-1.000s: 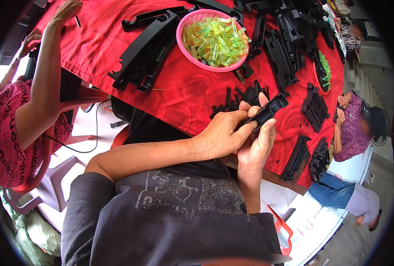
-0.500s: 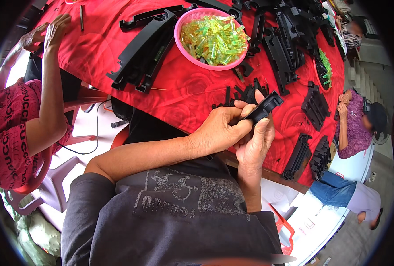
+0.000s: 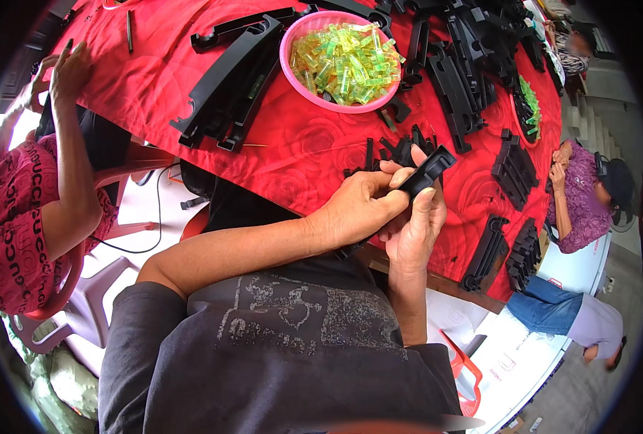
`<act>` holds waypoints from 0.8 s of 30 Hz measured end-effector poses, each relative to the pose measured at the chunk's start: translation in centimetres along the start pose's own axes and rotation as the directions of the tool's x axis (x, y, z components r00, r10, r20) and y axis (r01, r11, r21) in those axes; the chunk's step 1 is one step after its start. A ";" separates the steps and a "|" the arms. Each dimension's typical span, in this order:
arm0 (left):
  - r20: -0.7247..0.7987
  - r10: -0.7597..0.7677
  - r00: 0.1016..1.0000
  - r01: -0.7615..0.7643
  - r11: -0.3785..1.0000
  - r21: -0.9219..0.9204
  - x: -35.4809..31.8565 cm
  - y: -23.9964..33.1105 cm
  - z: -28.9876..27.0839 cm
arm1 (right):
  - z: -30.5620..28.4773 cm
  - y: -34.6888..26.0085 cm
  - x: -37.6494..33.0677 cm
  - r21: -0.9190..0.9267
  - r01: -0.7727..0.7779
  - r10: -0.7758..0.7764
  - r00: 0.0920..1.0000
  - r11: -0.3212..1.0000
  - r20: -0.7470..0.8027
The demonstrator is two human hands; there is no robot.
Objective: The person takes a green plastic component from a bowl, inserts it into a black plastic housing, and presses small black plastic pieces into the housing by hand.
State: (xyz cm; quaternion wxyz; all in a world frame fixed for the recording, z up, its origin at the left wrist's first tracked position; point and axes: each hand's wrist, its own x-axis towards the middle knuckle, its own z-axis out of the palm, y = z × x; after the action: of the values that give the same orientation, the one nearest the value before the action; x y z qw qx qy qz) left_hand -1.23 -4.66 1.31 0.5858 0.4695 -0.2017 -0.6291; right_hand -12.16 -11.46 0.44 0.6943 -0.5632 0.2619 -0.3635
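Ref = pink basket [image 3: 285, 58]; near = wearer's side.

Left hand [image 3: 361, 206]: fingers curled in, thumb pressed along the end of a black part [image 3: 430, 171]; closed on it. Right hand [image 3: 417, 235]: partly closed around the same part, thumb against the near side, a finger sticking up past the far side. Other fingertips hidden. Part is in the air, tilted, near side of the basket and off to its right.

Between hands and basket: cluster of small black pieces [image 3: 397, 148] on the red tablecloth [image 3: 292, 163]. Basket itself: heaped with yellow-green clear pieces [image 3: 350, 65].

Left of basket: long black rails [image 3: 227, 79], close by; farther left, a thin dark rod [image 3: 129, 30].

Right of basket: dense pile of black parts [image 3: 473, 65]. Beyond that, bright green pieces [image 3: 529, 101]. Right and nearer: three black slotted blocks [image 3: 514, 170], well apart from the basket.

Outermost: co-worker in pink printed shirt [image 3: 21, 224] far left of the basket, both hands raised; co-worker in purple top [image 3: 585, 220] far right, hands together.
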 end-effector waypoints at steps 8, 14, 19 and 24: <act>0.029 0.125 0.992 -0.129 0.967 0.222 -0.3 -1.0 0.1 | -0.4 0.1 0.3 0.129 -0.009 0.016 0.999 0.992 -0.050; 0.042 0.229 0.973 -0.230 0.915 0.332 -0.7 -1.2 0.0 | -0.5 0.1 0.1 0.206 -0.040 0.054 0.997 0.978 -0.062; 0.119 0.247 0.962 -0.273 0.901 0.337 -0.9 -1.3 0.0 | -1.0 0.2 0.2 0.216 -0.040 0.061 0.994 0.976 -0.092; 0.133 0.247 0.960 -0.278 0.900 0.336 -0.9 -1.5 -0.1 | -1.0 0.0 0.2 0.234 -0.049 0.077 0.991 0.971 -0.111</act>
State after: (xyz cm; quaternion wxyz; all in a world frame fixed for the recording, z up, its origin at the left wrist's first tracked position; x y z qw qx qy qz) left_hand -2.14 -3.45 0.37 0.5626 0.5072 -0.3975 -0.5179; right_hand -12.76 -12.22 0.23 0.7493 -0.4475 0.2767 -0.4022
